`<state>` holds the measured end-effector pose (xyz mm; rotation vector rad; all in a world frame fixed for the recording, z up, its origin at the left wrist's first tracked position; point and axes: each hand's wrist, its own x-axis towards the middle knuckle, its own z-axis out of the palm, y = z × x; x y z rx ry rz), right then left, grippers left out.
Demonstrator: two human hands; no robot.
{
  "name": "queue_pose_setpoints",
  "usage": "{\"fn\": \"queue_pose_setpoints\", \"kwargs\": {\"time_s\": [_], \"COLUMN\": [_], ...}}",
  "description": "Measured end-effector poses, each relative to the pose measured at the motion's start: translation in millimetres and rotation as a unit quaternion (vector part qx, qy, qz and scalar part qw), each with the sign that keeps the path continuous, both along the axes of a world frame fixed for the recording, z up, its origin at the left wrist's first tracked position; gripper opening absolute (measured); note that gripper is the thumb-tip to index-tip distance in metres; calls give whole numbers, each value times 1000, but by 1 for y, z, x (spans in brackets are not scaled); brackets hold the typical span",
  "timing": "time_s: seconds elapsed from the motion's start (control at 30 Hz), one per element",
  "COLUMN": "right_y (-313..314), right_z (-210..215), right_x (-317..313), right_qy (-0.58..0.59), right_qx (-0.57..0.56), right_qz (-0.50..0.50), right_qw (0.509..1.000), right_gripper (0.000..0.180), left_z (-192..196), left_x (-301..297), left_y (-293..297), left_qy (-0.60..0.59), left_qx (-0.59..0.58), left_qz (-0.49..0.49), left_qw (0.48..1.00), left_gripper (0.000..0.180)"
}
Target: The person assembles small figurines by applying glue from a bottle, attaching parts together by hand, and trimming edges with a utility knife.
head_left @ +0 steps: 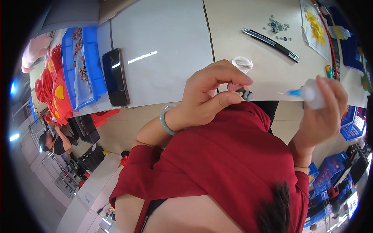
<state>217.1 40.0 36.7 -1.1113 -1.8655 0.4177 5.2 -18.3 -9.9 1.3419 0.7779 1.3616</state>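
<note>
Between the thumb and fingers of my left hand is a small figurine, pink with grey and pale yellow parts. Its finer shape is too small to make out. To the right, my right hand grips a white squeeze bottle with a blue nozzle that points left toward the figurine. Bottle and figurine are well apart. Just beyond my left fingertips lies a small round white dish or lid on the table. Farther back, a black utility knife rests beside several small grey-green pieces.
A blue bin of small coloured parts stands at the left, beside a dark phone. Red items with yellow patches pile up beyond it. At the far right are a sheet with yellow bits and another bottle.
</note>
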Motion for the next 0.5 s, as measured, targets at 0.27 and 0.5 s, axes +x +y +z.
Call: {"fn": "queue_pose_setpoints", "kwargs": {"time_s": [0.27,0.5], "right_y": [45,61], "right_z": [-56,-88], "right_x": [44,71], "right_qy": [-36,49], "right_qx": [-103,-165], "right_qz": [-93,-96], "right_qw": [990,980], "right_gripper": [26,29], "left_z": [4,4], "left_x": [7,9], "left_y": [0,5], "left_qy": [-119,-216], "left_qx": [-117,-137], "left_qz": [0,-44], "left_qw": [986,966], "left_gripper": [33,25]}}
